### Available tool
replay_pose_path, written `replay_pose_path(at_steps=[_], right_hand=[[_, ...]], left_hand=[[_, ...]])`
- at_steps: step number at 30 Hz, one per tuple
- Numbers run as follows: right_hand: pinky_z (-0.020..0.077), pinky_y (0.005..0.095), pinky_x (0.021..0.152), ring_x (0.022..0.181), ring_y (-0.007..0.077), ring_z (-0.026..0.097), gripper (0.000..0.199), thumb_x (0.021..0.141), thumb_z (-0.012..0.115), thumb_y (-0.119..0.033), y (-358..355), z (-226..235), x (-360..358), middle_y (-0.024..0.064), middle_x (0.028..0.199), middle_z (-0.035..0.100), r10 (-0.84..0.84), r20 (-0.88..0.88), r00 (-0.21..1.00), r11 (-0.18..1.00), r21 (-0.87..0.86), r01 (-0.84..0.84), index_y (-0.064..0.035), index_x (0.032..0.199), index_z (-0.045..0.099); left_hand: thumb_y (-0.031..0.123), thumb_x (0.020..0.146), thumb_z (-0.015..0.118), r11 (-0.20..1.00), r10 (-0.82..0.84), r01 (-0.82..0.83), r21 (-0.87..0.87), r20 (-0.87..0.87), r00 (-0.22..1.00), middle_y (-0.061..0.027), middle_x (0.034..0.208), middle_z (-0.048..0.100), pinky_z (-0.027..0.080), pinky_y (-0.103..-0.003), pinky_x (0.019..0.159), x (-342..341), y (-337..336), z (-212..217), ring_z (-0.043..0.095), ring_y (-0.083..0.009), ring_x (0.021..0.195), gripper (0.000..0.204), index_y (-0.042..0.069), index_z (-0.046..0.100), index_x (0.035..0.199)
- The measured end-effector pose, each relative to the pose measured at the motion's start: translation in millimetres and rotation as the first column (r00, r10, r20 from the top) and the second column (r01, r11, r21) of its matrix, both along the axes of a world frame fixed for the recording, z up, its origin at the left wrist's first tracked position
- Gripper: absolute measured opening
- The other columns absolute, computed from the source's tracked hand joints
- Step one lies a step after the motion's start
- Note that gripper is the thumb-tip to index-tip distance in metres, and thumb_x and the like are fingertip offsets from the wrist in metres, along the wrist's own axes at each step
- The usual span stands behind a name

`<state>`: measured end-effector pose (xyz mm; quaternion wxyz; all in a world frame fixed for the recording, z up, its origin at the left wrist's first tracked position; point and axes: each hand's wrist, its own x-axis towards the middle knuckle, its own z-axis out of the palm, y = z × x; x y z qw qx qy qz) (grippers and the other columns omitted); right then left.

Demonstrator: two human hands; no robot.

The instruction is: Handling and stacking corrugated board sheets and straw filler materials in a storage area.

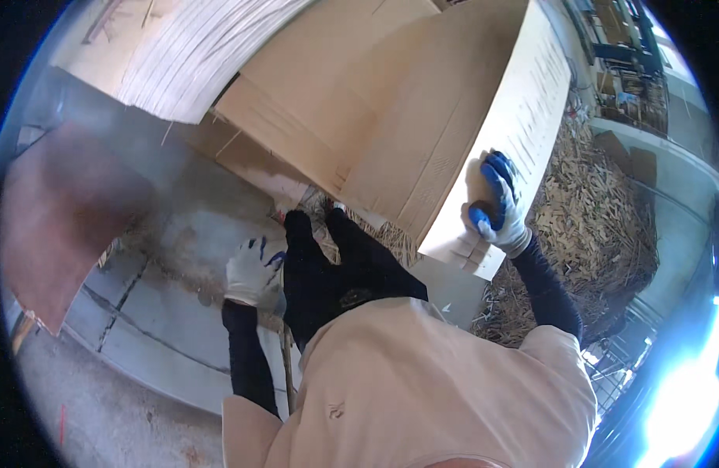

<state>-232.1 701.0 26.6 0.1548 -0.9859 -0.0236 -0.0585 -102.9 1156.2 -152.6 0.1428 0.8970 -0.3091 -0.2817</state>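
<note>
My R hand, blue-&-white gloved, is unclenched, fingers bent vs. the white side of a big, open tan cardboard box ahead. L hand, gloved likewise, by my black-clad leg; can't tell its grip. Tan scrap pile R of box.

A large open brown cardboard box lies far centre, blue-and-white gloved right fingers against its right side. Left of it is a stack of thin pale sheets; right, a tan scrap heap. White-and-blue gloved left fingers hang nearer, just left of the black-clad legs. A flat reddish-brown sheet is far to their left.
</note>
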Motion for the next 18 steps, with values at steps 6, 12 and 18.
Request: replay_pose_path(at_steps=[6, 12, 18], right_hand=[[0.0249, 0.0434, 0.116, 0.139, 0.0325, 0.035, 0.074, 0.095, 0.051, -0.045, -32.1, 7.9, -68.2, 0.0212, 0.149, 0.036, -0.580, 0.228, 0.782, 0.791, 0.388, 0.473, 0.0076, 0.144, 0.033], [0.0312, 0.0440, 0.113, 0.133, 0.0307, 0.043, 0.092, 0.090, 0.038, -0.073, -64.9, -76.5, -213.0, 0.0167, 0.148, 0.041, -0.704, -0.462, 0.539, -0.429, 0.882, 0.196, 0.0002, 0.145, 0.038], [0.0326, 0.0457, 0.112, 0.130, 0.0318, 0.046, 0.088, 0.091, 0.032, -0.073, -23.6, -140.0, -204.2, 0.0142, 0.148, 0.043, -0.694, -0.448, 0.564, -0.466, 0.876, 0.122, -0.0065, 0.149, 0.034]], left_hand=[[0.039, 0.098, 0.052, 0.593, 0.136, -0.547, -0.591, -0.596, 0.791, -0.0201, 0.133, 0.055, 0.048, -0.038, 0.094, 20.3, -130.6, 45.2, 0.058, -0.0326, 0.115, 0.056, 0.000, 0.046, 0.138], [0.047, 0.101, 0.041, 0.646, -0.052, -0.341, -0.683, -0.485, 0.873, -0.0271, 0.145, 0.040, 0.030, -0.042, 0.113, 17.5, -244.8, 70.2, 0.036, -0.0388, 0.137, 0.066, -0.004, 0.036, 0.143], [0.049, 0.102, 0.034, 0.703, -0.101, -0.328, -0.631, -0.545, 0.832, -0.0257, 0.151, 0.031, 0.022, -0.041, 0.117, -6.2, -295.4, 46.8, 0.027, -0.0374, 0.142, 0.070, -0.004, 0.028, 0.148]])
